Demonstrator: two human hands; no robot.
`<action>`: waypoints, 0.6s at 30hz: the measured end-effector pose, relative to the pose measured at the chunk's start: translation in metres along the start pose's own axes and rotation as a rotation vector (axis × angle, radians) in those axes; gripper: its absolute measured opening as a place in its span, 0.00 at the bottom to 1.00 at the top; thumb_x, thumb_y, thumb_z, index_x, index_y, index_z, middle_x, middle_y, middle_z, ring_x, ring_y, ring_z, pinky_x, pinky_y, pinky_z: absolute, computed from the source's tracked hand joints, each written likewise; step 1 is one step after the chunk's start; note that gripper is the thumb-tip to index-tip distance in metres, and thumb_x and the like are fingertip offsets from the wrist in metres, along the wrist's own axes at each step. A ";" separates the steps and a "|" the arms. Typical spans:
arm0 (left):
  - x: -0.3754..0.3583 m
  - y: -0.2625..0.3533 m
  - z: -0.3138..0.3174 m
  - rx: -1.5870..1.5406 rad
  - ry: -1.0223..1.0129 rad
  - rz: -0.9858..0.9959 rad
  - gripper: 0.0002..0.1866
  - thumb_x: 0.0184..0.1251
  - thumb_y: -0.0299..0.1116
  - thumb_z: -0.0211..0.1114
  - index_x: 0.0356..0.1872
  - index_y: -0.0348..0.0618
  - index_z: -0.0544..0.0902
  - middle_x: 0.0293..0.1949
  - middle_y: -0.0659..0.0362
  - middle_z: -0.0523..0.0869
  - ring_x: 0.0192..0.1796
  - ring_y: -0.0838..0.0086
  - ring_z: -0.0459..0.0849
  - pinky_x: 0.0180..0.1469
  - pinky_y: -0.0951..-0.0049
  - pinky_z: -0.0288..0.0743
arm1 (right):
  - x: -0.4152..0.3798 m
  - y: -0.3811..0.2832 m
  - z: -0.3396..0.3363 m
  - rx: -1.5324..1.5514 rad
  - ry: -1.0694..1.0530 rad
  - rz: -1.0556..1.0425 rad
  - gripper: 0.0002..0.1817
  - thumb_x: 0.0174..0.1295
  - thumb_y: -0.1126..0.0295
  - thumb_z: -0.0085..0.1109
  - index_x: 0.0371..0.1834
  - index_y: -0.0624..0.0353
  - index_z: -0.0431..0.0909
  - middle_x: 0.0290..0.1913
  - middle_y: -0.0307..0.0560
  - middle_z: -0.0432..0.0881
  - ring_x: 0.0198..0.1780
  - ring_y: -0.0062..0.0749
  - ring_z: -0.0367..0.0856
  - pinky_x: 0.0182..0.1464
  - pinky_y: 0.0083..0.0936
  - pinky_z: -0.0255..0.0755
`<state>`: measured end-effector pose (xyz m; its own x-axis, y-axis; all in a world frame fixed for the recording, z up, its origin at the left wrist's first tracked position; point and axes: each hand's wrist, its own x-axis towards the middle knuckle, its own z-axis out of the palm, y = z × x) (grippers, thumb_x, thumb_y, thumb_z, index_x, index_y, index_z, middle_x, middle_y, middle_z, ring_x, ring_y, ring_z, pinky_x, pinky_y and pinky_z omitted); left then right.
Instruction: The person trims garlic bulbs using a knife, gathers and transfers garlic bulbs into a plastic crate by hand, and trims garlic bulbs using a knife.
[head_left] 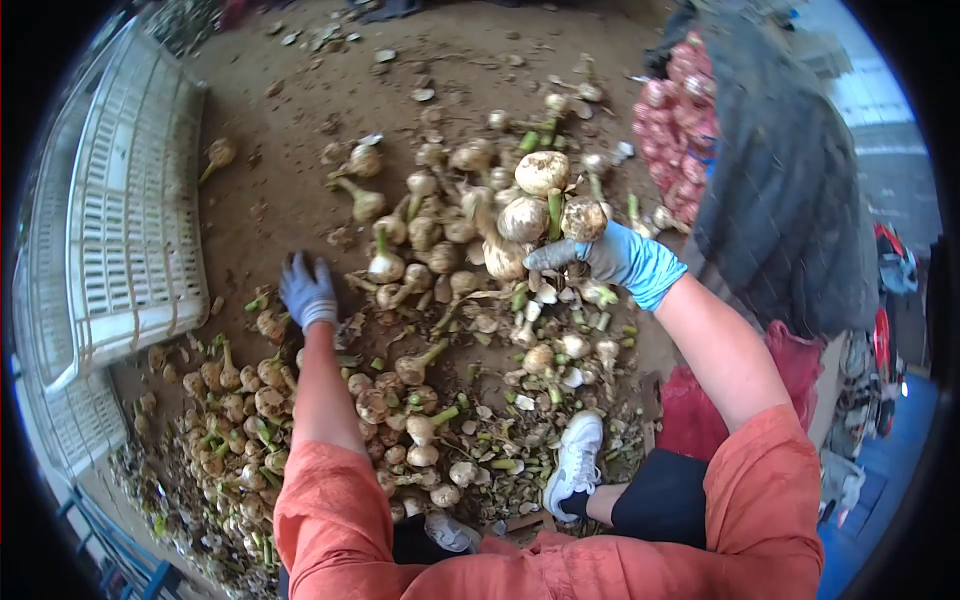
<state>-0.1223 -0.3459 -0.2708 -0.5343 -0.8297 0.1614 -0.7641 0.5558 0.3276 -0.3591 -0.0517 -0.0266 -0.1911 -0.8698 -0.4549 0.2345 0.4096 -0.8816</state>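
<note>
My right hand (622, 262), in a blue glove over a grey one, is closed around a bunch of large garlic bulbs (523, 219). A thick green stem shows among them, and the lower fingers are partly hidden. On the left, my left hand (308, 290) wears a greyish-purple glove. Its fingers are spread low over the dirt, with nothing visible in them. Between the hands lies a loose pile of garlic bulbs (425, 232), many with stems. A single garlic bulb with a stem (272, 324) lies just below my left hand.
White plastic crates (135, 215) stand at the left. More garlic (235, 405) is heaped at lower left, beside cut stems and peelings. At upper right, a red mesh sack of garlic (682, 125) adjoins a dark cloth (785, 170). My white shoe (576, 460) rests among trimmings.
</note>
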 end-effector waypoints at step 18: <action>-0.112 0.211 -0.193 -0.538 -0.670 0.797 0.18 0.67 0.35 0.55 0.55 0.37 0.73 0.51 0.52 0.77 0.52 0.64 0.75 0.56 0.68 0.67 | -0.565 0.151 0.130 1.137 0.792 -0.431 0.11 0.61 0.72 0.56 0.46 0.62 0.74 0.34 0.41 0.79 0.29 0.12 0.76 0.24 0.02 0.65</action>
<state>-0.1537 -0.1462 -0.0400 -0.9993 0.0254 0.0284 0.0381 0.6797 0.7325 -0.0913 0.4656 0.1133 -0.8187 -0.3347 -0.4667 0.5667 -0.6025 -0.5620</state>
